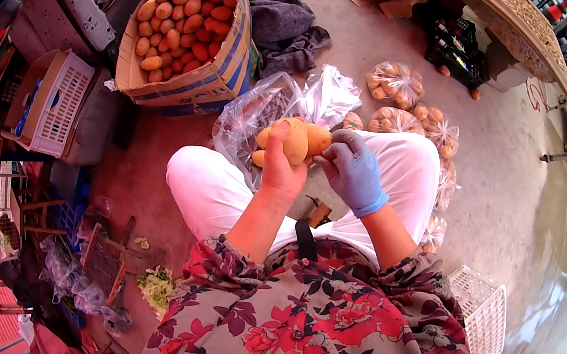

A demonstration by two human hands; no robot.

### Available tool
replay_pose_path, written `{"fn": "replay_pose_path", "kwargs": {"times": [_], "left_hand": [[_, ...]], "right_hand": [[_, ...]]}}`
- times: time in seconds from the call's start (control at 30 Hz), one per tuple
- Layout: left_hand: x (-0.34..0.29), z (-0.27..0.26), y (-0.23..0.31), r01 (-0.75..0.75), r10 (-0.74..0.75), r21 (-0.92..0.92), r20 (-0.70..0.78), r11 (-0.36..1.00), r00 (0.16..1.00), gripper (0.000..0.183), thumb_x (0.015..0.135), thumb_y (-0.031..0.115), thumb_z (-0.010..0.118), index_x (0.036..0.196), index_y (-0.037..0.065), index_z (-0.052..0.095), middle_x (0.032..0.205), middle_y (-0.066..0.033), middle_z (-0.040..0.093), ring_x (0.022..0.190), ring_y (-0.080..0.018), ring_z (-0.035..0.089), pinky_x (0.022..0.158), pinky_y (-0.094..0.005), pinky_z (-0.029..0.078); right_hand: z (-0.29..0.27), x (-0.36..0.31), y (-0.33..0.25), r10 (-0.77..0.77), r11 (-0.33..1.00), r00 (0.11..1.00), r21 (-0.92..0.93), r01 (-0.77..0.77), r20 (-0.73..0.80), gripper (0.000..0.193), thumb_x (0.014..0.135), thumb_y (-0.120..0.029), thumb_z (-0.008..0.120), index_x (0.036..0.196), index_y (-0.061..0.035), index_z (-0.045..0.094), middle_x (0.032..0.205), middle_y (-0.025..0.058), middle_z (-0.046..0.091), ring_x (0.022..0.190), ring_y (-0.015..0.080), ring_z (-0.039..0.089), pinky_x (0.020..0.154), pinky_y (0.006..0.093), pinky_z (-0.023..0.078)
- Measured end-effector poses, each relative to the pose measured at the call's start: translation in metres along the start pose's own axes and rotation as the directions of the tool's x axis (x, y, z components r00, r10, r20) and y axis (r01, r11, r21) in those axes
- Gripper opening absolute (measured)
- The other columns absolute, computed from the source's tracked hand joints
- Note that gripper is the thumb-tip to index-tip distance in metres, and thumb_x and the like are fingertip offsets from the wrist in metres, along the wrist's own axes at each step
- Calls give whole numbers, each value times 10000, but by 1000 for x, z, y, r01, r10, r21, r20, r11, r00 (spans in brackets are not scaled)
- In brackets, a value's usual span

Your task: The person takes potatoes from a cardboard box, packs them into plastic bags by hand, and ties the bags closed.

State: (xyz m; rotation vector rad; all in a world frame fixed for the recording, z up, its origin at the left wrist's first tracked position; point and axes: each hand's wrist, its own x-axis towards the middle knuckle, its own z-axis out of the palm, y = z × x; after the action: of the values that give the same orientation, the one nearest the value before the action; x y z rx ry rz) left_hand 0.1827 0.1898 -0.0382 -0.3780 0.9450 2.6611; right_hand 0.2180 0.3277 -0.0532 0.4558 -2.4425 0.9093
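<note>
My bare left hand [285, 166] is wrapped around a yellow mango [295, 142], its thumb lying up along the near side. A second mango [318, 139] sits against it on the right. My right hand [356, 169], in a blue glove, closes its fingertips on that mango's right end. More yellow fruit [258, 158] shows just left of my left hand; whether it is held or lies in the bag cannot be told. Beneath and beyond my hands, a clear plastic bag [241, 116] spreads open between my knees. White plastic bags [331, 96] lie bunched behind it.
A large cardboard box [164, 93] full of mangoes [185, 23] stands far left. Several tied clear bags of fruit [395, 84] line the floor beyond my right knee. A white basket [486, 317] is near right. Dark cloth [284, 27] lies beside the box; black crates [457, 45] stand far right.
</note>
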Motion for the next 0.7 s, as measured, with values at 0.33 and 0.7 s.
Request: {"fn": "replay_pose_path", "kwargs": {"times": [0.33, 0.7], "left_hand": [[-1, -9, 13, 390, -350, -152, 237, 908, 906, 403, 761, 439, 544, 960, 89, 538, 1065, -85, 539, 1027, -275, 520, 893, -498, 412], [-14, -19, 13, 390, -220, -264, 502, 882, 836, 492, 751, 505, 546, 1030, 107, 466, 1228, -151, 446, 1173, -366, 425, 948, -565, 362]], "right_hand": [[-12, 4, 3, 230, 892, 971, 383, -240, 73, 538, 670, -298, 782, 1071, -22, 553, 1056, 119, 578, 907, 248, 577, 782, 315, 476], [-28, 10, -9, 278, 833, 946, 448, -324, 167, 527, 675, -275, 781, 1106, -66, 562, 965, 89, 595, 819, 210, 586, 720, 295, 479]]}}
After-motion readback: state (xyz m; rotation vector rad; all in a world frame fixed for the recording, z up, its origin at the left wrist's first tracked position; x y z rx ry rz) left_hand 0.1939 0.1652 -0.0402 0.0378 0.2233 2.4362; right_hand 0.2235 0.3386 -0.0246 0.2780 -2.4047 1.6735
